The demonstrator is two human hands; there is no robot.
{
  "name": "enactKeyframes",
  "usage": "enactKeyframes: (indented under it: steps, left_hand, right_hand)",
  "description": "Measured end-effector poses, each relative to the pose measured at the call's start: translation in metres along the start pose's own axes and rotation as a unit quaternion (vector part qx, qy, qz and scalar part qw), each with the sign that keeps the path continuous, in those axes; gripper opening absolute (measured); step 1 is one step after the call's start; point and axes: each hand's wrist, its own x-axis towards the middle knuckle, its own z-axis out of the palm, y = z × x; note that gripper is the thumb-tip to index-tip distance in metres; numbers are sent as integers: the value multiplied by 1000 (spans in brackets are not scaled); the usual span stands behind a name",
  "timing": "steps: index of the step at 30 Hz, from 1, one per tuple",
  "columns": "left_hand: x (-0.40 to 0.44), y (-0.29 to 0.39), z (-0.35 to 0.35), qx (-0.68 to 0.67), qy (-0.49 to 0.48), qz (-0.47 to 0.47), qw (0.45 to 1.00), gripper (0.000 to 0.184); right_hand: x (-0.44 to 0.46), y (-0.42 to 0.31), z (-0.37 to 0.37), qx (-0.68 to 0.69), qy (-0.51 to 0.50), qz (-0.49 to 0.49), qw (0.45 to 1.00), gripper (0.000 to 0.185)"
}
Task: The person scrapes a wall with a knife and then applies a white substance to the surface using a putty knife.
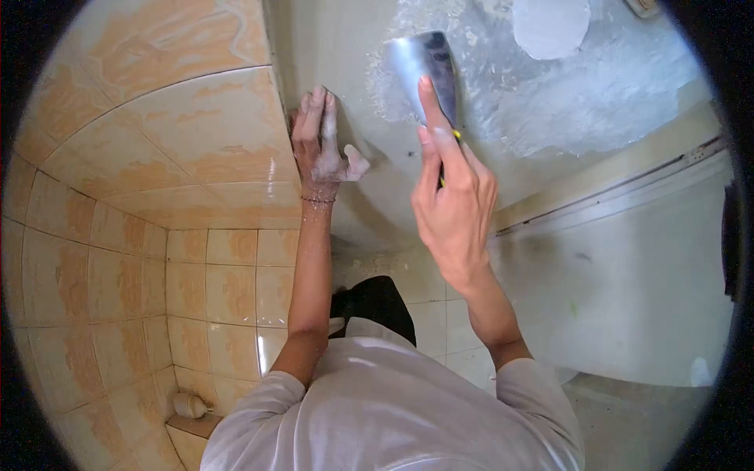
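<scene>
My right hand (457,206) is closed round the handle of a putty knife (412,74), index finger stretched along its wide metal blade. The blade lies over the pale wall surface (342,47), at the edge of a rough, whitish scraped patch (503,102). Most of the handle is hidden by my fingers; a bit of yellow shows. My left hand (318,149), dusted with white powder, rests open on the same surface beside the tiled wall's edge, its fingers extended and thumb out. A smooth white round spot (551,27) sits within the patch, right of the blade.
Orange-and-cream tiled walls (157,141) stand close on my left. To the right is a pale door-like panel (613,290) with a dark-edged strip (613,184). A small whitish container (188,405) rests on a ledge at lower left. Floor tiles (428,318) show below.
</scene>
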Motion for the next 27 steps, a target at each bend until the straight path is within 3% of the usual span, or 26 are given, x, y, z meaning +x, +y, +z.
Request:
enactKeyframes:
  steps: [2, 4, 9, 11, 14, 15, 16, 18, 23, 25, 27]
  left_hand:
    - [2, 2, 1, 3, 6, -10, 1000, 64]
    - [-2, 6, -2, -6, -2, -12, 1000, 65]
    - [0, 0, 3, -4, 10, -10, 1000, 69]
    - [-2, 5, 1, -8, 11, -13, 1000, 67]
    - [4, 2, 1, -2, 26, -15, 1000, 65]
    - [3, 3, 1, -3, 23, -15, 1000, 65]
    - [1, 4, 1, -4, 20, -15, 1000, 65]
    - [0, 2, -1, 3, -15, -19, 1000, 71]
    - [-2, 2, 1, -5, -4, -10, 1000, 70]
    - [-1, 2, 1, 8, -9, -11, 1000, 70]
    - [-1, 0, 4, -6, -3, -8, 1000, 70]
  right_hand:
    - [-2, 0, -5, -33, -32, 29, 999, 39]
    - [-8, 11, -6, 9, -16, 21, 1000, 38]
    - [1, -3, -1, -31, 17, 19, 999, 39]
    - [-4, 7, -3, 51, 28, 20, 998, 42]
    - [3, -10, -2, 42, 36, 39, 998, 41]
    - [5, 0, 8, -20, 86, -42, 995, 55]
    - [1, 5, 9, -20, 85, -39, 995, 55]
    - [-6, 12, 3, 35, 56, 11, 998, 54]
    - [3, 1, 9, -2, 105, -16, 994, 53]
    - [-3, 1, -7, 29, 28, 49, 998, 38]
    - [6, -5, -7, 31, 35, 44, 998, 38]
